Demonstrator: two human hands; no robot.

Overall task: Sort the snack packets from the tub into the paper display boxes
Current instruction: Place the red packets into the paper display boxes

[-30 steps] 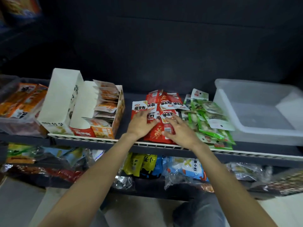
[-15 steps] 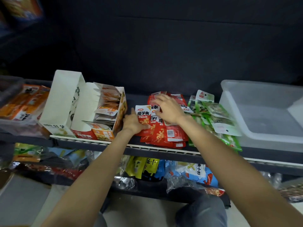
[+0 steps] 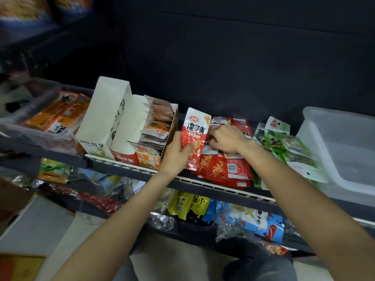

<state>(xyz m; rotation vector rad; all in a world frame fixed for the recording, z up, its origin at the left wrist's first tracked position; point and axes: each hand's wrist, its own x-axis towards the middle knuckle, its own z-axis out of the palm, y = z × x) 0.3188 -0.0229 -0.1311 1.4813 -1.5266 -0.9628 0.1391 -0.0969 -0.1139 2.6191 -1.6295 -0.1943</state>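
Red packet (image 3: pixel 194 138), white top band, black characters, orange snack print. Right of it: red pile (image 3: pixel 225 169), white barcode patch; further right, green packets (image 3: pixel 288 147), white headers. Left of it: white boxes (image 3: pixel 105 112), red-orange front lips, orange-white sachets (image 3: pixel 160 126). Far right: translucent white tub (image 3: pixel 341 151).

red packet (image 3: pixel 194 138) — "魔芋爽"; blue bag (image 3: pixel 261 222) — "鱼小虾"

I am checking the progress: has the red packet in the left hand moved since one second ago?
Yes. The red packet was lying flat on the pile; now the left hand holds it upright, lifted toward the orange display box.
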